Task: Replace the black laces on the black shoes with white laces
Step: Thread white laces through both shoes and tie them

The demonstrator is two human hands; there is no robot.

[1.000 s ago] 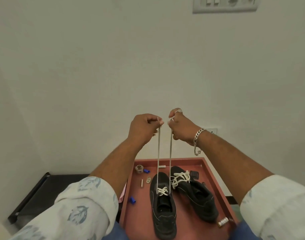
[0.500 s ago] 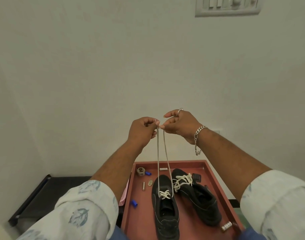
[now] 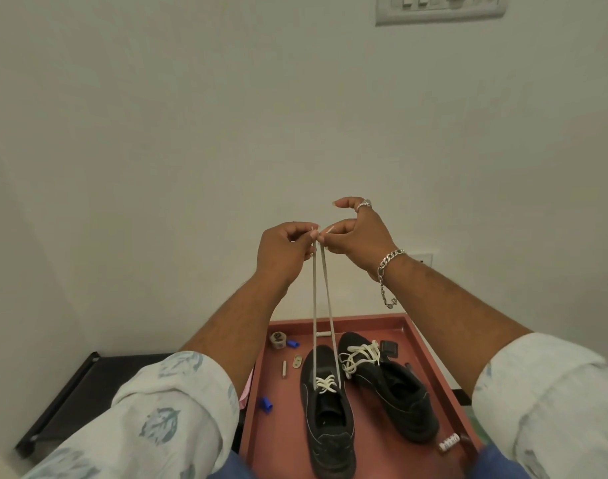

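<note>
White lace (image 3: 315,305) on the near shoe (image 3: 326,409) is pulled straight up out of the eyelets, both strands stretched tight and meeting up high in front of the wall. Left hand (image 3: 283,252) is clenched around the top of one strand, fingers (image 3: 304,231) curled in. Right hand (image 3: 359,233) pinches the other end between thumb and forefinger, with the remaining fingers lifted off and spread a bit. The two hands are basically touching at the fingertips. A ring sits on one right finger and a chain bracelet (image 3: 387,271) hangs off that wrist.

That shoe only has a couple of white crossings low down near the toe, the upper eyelets look bare. It sits toe away from the camera on a reddish tray (image 3: 423,344). The second shoe (image 3: 388,385) lies just beside it on the right, angled, with its own white lace bunched loosely over the front.

Small bits are scattered on the tray's left part: a roll of tape (image 3: 278,339), a couple of blue caps (image 3: 265,404), some little metal pieces. A black surface (image 3: 88,392) sits left of the tray.
</note>
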